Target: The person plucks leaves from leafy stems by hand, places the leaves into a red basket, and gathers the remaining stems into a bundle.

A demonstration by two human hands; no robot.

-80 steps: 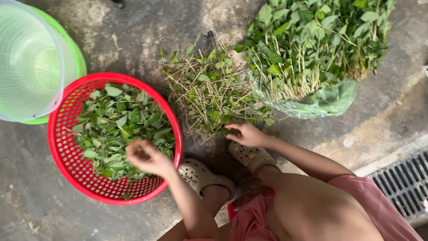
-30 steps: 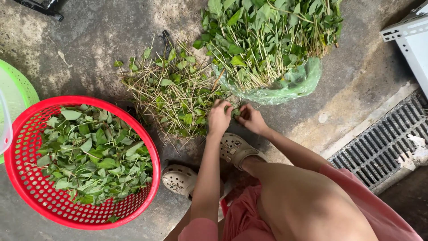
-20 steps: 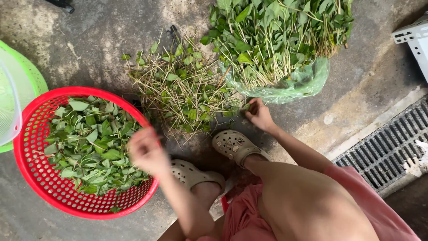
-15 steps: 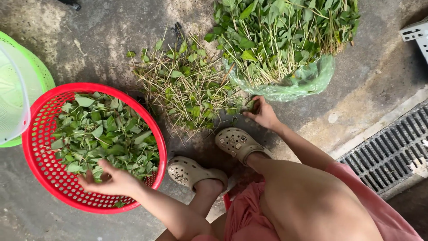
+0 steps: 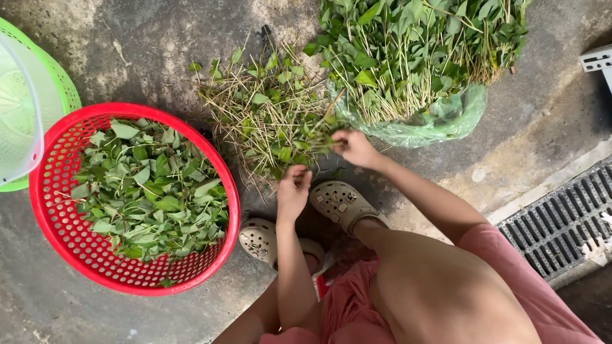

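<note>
Green leafy stalks (image 5: pixel 319 137) are pinched in the fingers of the right hand (image 5: pixel 357 148), which is closed around a small sprig at the near edge of a loose heap of stripped pale stems and scattered leaves (image 5: pixel 268 111) lying on the grey concrete ground (image 5: pixel 127 44). The left hand (image 5: pixel 292 191) hangs just below it with its fingers curled loosely together, close to the sprig; whether it touches the sprig cannot be told. Directly beneath the hands sit two beige perforated clogs (image 5: pixel 341 202), and the person's bare knees and pink shorts (image 5: pixel 357 312) fill the lower edge. Beyond the right hand a big bundle of fresh green plants (image 5: pixel 421 44) spills from a translucent green plastic bag (image 5: pixel 440 121). To the left stands a round red plastic perforated basket (image 5: pixel 70 242) filled with picked green leaves (image 5: pixel 150 188), touching a light green plastic colander (image 5: pixel 29 102). A metal drain grate (image 5: pixel 561 223) lies at the right.
</note>
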